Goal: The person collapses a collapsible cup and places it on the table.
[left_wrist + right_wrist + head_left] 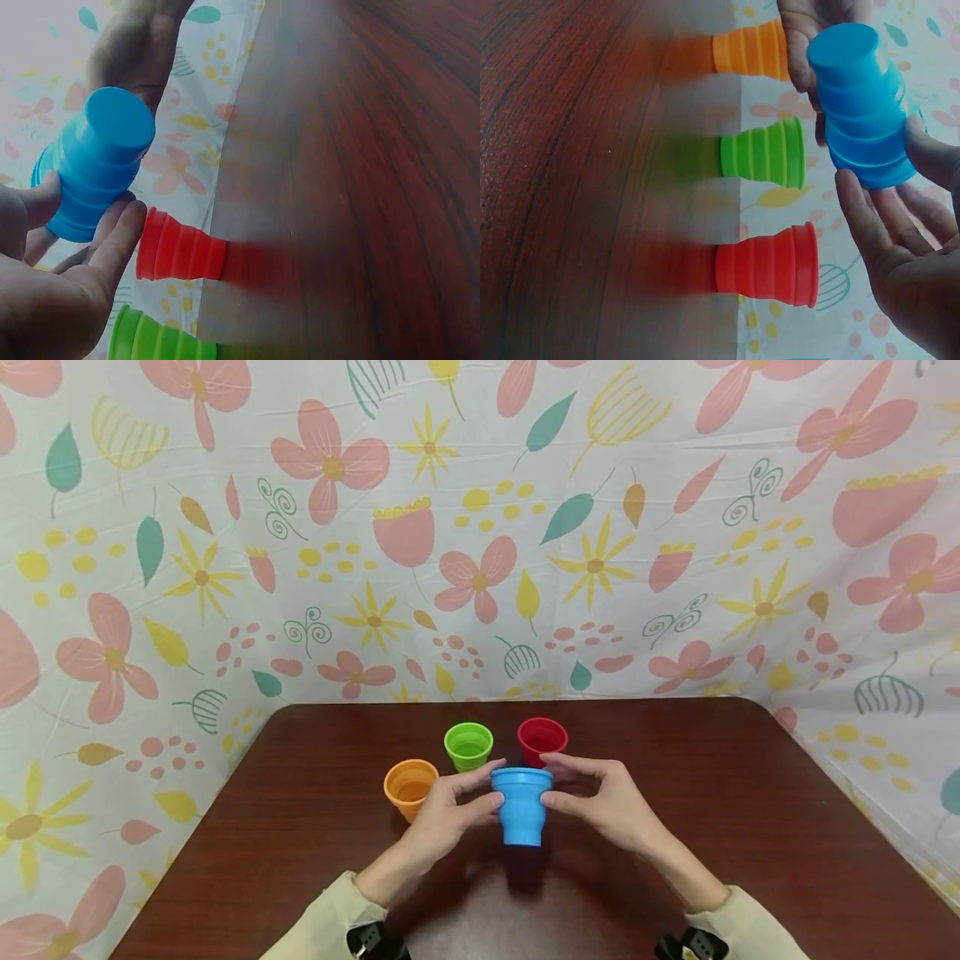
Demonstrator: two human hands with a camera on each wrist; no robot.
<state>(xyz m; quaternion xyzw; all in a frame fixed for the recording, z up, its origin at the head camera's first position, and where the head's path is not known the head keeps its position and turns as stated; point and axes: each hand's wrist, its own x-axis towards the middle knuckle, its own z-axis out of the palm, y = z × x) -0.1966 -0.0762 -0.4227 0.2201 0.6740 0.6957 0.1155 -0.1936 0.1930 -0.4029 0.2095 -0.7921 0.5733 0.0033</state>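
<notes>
A blue ribbed cup (522, 810) is held up over the table, its wider rim at the top and its narrower flat base (120, 118) showing in both wrist views. My left hand (441, 817) grips its left side, thumb toward me and fingers behind. From the right, my right hand (621, 806) grips it in the same way. Behind the hands stand a green cup (468, 745) and a red cup (542, 740), both upright. An orange cup (411, 787) stands just left of my left hand, which partly overlaps it in the head view.
The dark wooden table (720, 777) has a glossy top with rounded far corners. A flower-printed cloth (480, 560) hangs right behind its far edge and continues along the sides.
</notes>
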